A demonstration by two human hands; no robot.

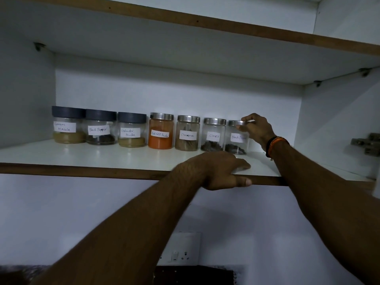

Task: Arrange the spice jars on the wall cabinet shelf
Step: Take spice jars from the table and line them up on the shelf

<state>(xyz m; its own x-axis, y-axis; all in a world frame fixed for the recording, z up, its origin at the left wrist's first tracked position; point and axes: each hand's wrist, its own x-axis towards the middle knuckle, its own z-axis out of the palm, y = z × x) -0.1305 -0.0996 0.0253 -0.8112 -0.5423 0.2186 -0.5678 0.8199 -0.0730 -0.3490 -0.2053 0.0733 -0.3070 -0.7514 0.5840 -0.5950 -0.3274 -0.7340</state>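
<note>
White shelf (123,159): right hand (258,128) pinches the end Black Pepper jar (236,138) lid; left hand (218,169) grips the edge.

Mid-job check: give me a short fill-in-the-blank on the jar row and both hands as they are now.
1. The shelf holds ____ jars in one row.
2. The right hand grips the lid of the jar labelled ____.
3. The left hand rests on the shelf's front ____.
4. The red chilli jar stands between the coriander jar and the ____ jar.

Missing words: seven; Black Pepper; edge; cinnamon
</note>
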